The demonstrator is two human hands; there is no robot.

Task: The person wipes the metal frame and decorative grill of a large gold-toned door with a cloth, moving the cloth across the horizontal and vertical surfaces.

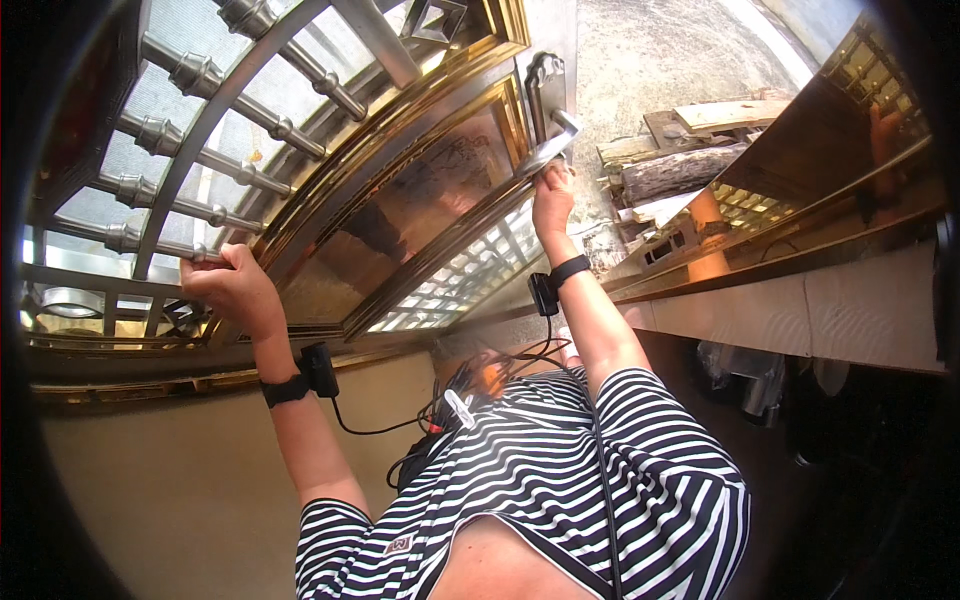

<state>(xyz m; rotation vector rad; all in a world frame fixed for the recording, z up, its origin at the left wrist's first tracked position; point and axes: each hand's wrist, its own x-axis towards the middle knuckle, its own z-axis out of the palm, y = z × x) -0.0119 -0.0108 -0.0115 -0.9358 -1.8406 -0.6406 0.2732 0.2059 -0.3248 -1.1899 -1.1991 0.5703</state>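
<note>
A metal door with a shiny brown panel, brass-coloured trim and a grille stands before me. My left hand is closed around the lower end of a turned metal bar of the grille, at the left. At the door's edge, my right hand is at the lower end of the handle plate, just below the lever handle; its fingers are curled, and what they hold is partly hidden. Both wrists wear black straps with small boxes and cables.
Split logs and boards lie on the concrete ground beyond the door's edge. Another glossy brown door panel stands at the right. A beige wall is at the lower left. Black cables hang before my waist.
</note>
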